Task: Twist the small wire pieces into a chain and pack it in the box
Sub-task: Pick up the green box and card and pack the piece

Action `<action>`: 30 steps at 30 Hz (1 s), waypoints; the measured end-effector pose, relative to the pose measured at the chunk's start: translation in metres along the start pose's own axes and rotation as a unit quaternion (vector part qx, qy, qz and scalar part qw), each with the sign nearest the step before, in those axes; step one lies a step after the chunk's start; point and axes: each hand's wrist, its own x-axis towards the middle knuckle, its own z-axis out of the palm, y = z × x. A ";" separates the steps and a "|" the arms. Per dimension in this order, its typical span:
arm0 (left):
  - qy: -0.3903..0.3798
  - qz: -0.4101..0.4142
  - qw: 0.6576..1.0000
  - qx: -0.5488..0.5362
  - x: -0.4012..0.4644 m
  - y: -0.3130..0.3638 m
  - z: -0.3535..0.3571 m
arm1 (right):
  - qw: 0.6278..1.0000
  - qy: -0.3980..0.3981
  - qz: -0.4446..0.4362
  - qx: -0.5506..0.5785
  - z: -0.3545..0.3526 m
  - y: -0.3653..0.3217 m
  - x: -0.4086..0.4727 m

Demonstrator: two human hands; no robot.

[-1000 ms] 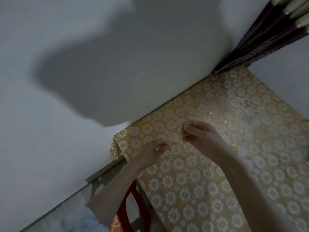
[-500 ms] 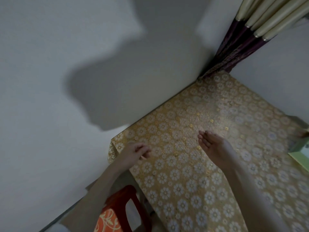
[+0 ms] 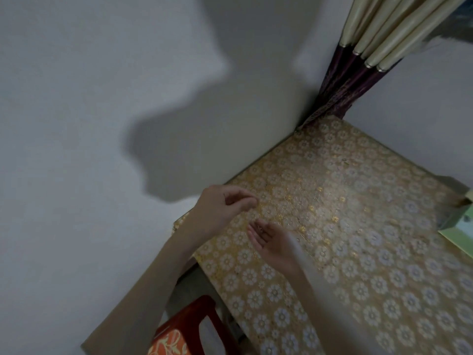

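The box [image 3: 460, 224], pale green w/ a lighter flap, sat at the right edge of the table, only partly in view; its inside was not visible, so what it held cannot be told.

The right hand [image 3: 271, 239] was held palm up, low over the table's near-left part, fingers straight and relaxed. On the fingers near the palm lay a tiny dark speck, perhaps a wire piece [image 3: 259, 228], but it was too small and blurred to tell shape or colour w/ certainty. No chain could be made out.

The left hand [image 3: 225, 208] hovered just above and to the left of the right hand, not touching it. Its fingers were curled, thumb and forefinger tips brought together as in a pinch; whether sth thin was between them cannot be told.

The table [image 3: 358, 252] was covered w/ a gold cloth printed w/ white flowers and stood in the corner of two grey walls. In that corner leaned a bundle of cream sticks [image 3: 378, 34] w/ dark purple fabric below. A red stool [image 3: 194, 329] w/ an orange patterned seat stood under the table's left side.
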 end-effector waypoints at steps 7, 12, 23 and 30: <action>-0.005 0.012 0.998 -0.058 -0.009 0.010 0.008 | 1.000 -0.023 0.006 0.006 0.013 0.004 -0.011; -0.010 0.033 0.996 -0.083 -0.018 0.027 0.009 | 1.000 -0.013 -0.007 0.012 0.010 0.007 -0.020; -0.032 0.089 0.996 0.007 -0.078 0.042 0.019 | 0.997 -0.063 -0.052 0.004 0.000 0.034 -0.098; -0.096 0.161 0.970 0.151 -0.159 0.042 0.057 | 0.988 -0.116 -0.099 0.017 -0.034 0.087 -0.179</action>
